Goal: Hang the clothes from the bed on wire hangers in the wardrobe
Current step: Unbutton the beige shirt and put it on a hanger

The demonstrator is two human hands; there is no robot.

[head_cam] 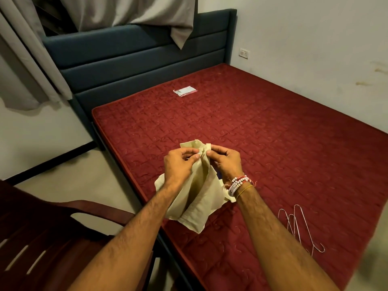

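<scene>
— What sits far left?
— A dark red chair (52, 238) beside the bed's near corner, with a grey curtain (31, 59) above it.
— And the left hand?
— The left hand (180, 164) is raised over the mattress (273, 133) edge. Its grip is closed in a pinch on the top edge of a cream garment (197, 202), thumb against fingertips.
— Where does the cloth lie relative to that grip?
— Its top edge bunches between the 2 hands. The rest hangs below both grips, between the forearms, over the bed's near-left edge. Whether its lowest corner touches the mattress, I cannot tell.
— The right hand?
— The right hand (226, 162), with beaded bracelets (238, 183) at the wrist, pinches the same top edge just beside the left. The fingertips of the 2 hands nearly meet.
— Further right?
— Wire hangers (298, 225) lie flat on the mattress, right of the right forearm and apart from the garment. A small packet (185, 91) lies far up the bed, near the blue headboard (136, 53).
</scene>
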